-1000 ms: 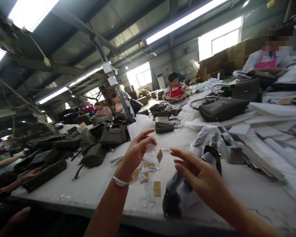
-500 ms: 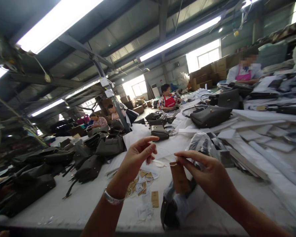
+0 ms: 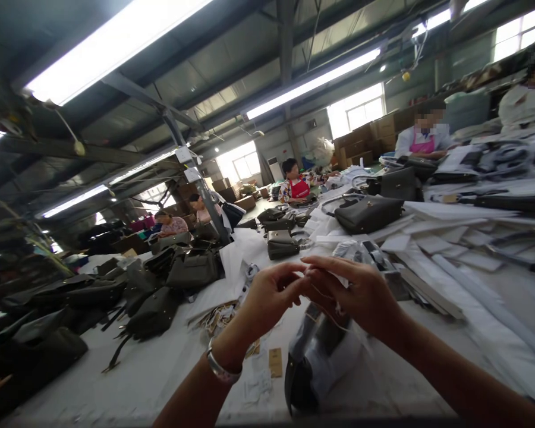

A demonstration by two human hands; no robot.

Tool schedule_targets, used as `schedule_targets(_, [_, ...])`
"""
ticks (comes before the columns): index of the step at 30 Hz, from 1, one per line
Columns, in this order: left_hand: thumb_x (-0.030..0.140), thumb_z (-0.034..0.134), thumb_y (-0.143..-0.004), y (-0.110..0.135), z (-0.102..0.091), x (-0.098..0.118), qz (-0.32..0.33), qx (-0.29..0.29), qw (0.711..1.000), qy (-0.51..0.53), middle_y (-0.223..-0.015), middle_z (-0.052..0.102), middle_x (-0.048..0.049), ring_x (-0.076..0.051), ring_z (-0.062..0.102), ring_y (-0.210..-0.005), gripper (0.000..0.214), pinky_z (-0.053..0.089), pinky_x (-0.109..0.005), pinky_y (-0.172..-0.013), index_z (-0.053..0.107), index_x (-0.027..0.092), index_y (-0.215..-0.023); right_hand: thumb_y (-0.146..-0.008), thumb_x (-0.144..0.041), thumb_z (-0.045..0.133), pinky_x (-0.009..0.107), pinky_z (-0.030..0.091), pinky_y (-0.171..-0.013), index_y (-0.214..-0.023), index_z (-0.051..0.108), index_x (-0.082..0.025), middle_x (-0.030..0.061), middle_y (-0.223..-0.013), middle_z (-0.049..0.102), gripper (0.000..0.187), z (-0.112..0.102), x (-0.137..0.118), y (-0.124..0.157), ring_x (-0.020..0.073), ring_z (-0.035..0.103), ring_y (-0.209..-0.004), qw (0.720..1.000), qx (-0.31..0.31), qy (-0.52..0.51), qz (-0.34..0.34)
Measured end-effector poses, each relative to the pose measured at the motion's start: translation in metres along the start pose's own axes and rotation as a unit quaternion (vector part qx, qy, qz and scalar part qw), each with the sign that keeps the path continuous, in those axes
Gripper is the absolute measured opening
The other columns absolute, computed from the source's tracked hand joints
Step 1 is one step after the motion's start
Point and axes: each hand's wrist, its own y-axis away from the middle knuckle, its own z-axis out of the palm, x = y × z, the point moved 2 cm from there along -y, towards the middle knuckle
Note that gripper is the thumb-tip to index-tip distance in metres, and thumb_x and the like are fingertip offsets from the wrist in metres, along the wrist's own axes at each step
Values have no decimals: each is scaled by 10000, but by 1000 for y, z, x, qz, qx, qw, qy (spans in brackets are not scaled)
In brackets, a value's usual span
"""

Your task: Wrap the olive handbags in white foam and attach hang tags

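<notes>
Both hands meet at fingertip height over the table. My right hand (image 3: 361,291) is closed on a brown hang tag (image 3: 323,300), which is partly hidden behind its fingers; a thin white string loops down beside it. My left hand (image 3: 270,294), with a bracelet at the wrist, pinches at the tag's string, its fingertips touching those of the right. Below them a dark handbag (image 3: 301,380), partly wrapped in clear film, lies on the white table. Left of the bag is a loose brown tag (image 3: 275,362), beside small clear packets (image 3: 256,386).
More tags with strings (image 3: 220,315) are heaped behind my left forearm. Dark handbags (image 3: 151,312) pile up on the left, and another handbag (image 3: 369,213) rests on white sheets (image 3: 428,261) at right. Several people sit farther back, one in a red apron (image 3: 299,189).
My left hand has moved right, bringing its fingertips to the right hand's. The tag has tilted up and is now largely covered by fingers. The view has shifted slightly right.
</notes>
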Motion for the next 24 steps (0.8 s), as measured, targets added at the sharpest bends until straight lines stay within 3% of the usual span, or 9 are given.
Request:
schedule_targets(4, [421, 715, -847, -2, 1, -6, 5, 76, 997, 21, -700, 678, -10, -112, 615, -594, 270, 498, -214, -569, 721, 163, -926, -940, -398, 590, 395, 535, -970, -1316, 581, -306, 47, -1312, 639, 387, -3, 11, 15, 249, 631, -1152, 996, 71, 29, 44])
schedule_targets(8, [416, 705, -855, -1, 3, -7, 23, 113, 993, 8, -709, 694, -14, -127, 636, -615, 257, 520, -229, -587, 716, 165, -907, -912, -436, 619, 433, 549, -965, -1164, 587, -272, 68, -1333, 596, 302, -4, 21, 28, 267, 587, -1204, 992, 91, 21, 83])
schedule_targets(11, [411, 702, -858, 0, 7, -7, 39, 140, 989, -7, -745, 720, -24, -145, 665, -654, 245, 540, -235, -594, 717, 173, -915, -880, -454, 653, 471, 537, -984, -1156, 543, -268, 92, -1415, 528, 350, -6, 20, 29, 287, 543, -1265, 989, 109, 18, 96])
schedule_targets(14, [407, 709, -851, 1, 11, -8, 46, 169, 985, -6, -763, 732, -25, -158, 684, -674, 237, 558, -241, -590, 718, 181, -925, -862, -466, 670, 511, 502, -1018, -1189, 507, -274, 113, -1512, 426, 413, -9, 14, 28, 308, 471, -1344, 984, 157, 34, 80])
schedule_targets(16, [395, 718, -845, 2, 14, -8, 49, 183, 982, -7, -775, 736, -24, -159, 686, -678, 225, 565, -243, -594, 722, 182, -919, -851, -470, 681, 548, 434, -1075, -1120, 548, -272, 110, -1540, 393, 360, -10, 11, 27, 327, 422, -1385, 981, 169, 72, 59])
schedule_targets(21, [384, 720, -841, 3, 19, -4, 44, 168, 984, 30, -781, 751, -36, -171, 703, -692, 214, 566, -248, -596, 726, 175, -886, -860, -490, 679, 546, 360, -1125, -854, 662, -267, 55, -1500, 475, 224, -8, 13, 26, 325, 458, -1364, 988, 102, 76, 87])
schedule_targets(24, [387, 715, -841, 2, 18, -6, 9, 160, 985, 60, -767, 750, -47, -180, 717, -700, 227, 551, -238, -585, 719, 162, -870, -848, -474, 705, 501, 405, -1104, -808, 669, -269, 31, -1437, 546, 211, -16, 9, 24, 300, 511, -1319, 985, 143, 57, 76])
